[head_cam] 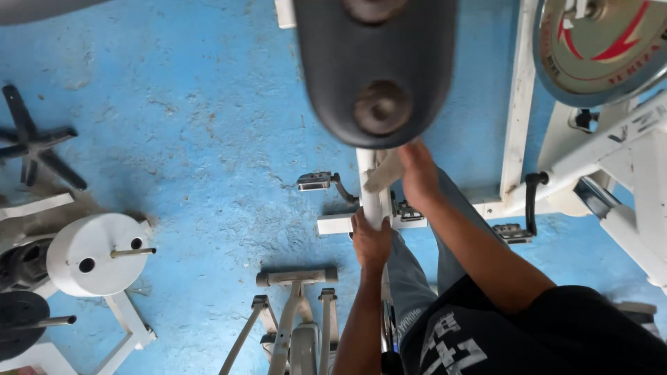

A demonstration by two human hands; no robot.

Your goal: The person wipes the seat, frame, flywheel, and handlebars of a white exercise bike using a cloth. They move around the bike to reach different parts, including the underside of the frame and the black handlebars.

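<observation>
I look straight down at a white exercise-bike frame (pixel 371 201) on a blue floor. My left hand (pixel 370 239) is wrapped around the frame's white upright tube. My right hand (pixel 417 172) reaches further up and rests on the frame just below a large dark padded seat (pixel 375 66), which is blurred and close to the camera. Whether the right fingers close around anything is hidden. A grey pedal (pixel 316 181) on a black crank sticks out to the left of the frame.
A second white bike with a grey and red flywheel (pixel 601 45) stands at the right, its pedal (pixel 513 232) near my right arm. White weight holders (pixel 97 253) and black discs (pixel 21 316) sit at the left, a black star base (pixel 31 142) above them, a grey frame (pixel 295 319) below.
</observation>
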